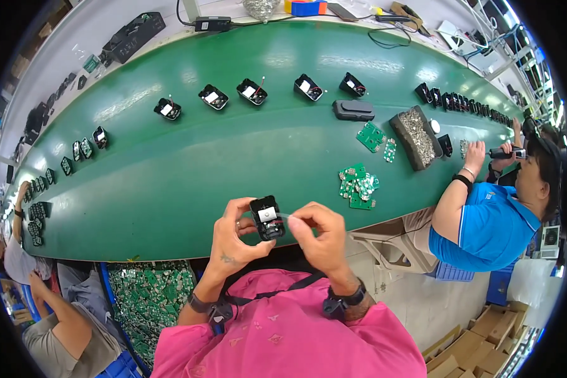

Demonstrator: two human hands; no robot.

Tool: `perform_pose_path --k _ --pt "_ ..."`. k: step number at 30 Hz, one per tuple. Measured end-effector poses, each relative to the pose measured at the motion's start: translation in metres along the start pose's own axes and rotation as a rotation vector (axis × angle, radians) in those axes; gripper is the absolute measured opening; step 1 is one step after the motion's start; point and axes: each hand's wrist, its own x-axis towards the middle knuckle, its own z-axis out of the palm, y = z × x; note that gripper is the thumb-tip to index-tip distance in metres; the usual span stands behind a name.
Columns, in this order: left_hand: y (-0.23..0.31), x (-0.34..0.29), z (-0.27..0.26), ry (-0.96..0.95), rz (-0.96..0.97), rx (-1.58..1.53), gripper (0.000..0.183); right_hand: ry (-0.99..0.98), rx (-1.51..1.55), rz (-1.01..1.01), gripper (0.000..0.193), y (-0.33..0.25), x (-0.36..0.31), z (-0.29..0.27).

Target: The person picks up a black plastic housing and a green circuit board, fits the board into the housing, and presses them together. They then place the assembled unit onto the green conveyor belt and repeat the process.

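Note:
My left hand [232,238] grips a small open black plastic housing [273,232] by its sides, above the table's near edge. Inside the housing lies a white block [267,214], with thin dark and reddish wires beside it. Close by on the right, my right hand [321,232] is closed, thumb against forefinger, on a thin pale strip [283,216] that reaches into the housing. Where the strip ends inside is too small to make out.
Green circuit boards [357,184] lie right of my hands, near a box of small metal parts [414,138] and a black case [353,110]. Similar housings [252,92] line the green table [189,170]. A co-worker in blue [494,211] sits right; a board-filled crate [151,296] stands below left.

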Motion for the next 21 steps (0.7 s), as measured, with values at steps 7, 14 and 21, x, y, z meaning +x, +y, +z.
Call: perform_pose_path --k 7,14,21 --pt "-0.007 -0.001 0.000 0.079 -0.078 -0.062 0.089 0.266 -1.108 0.021 0.035 0.047 0.029 -0.079" --pt "-0.004 -0.004 0.012 0.097 -0.078 -0.040 0.084 0.234 -1.059 0.011 0.034 0.059 0.036 -0.072" --pt "0.013 -0.002 0.014 -0.001 -0.041 0.137 0.086 -0.042 -0.383 -0.224 0.036 -0.002 0.035 -0.066"
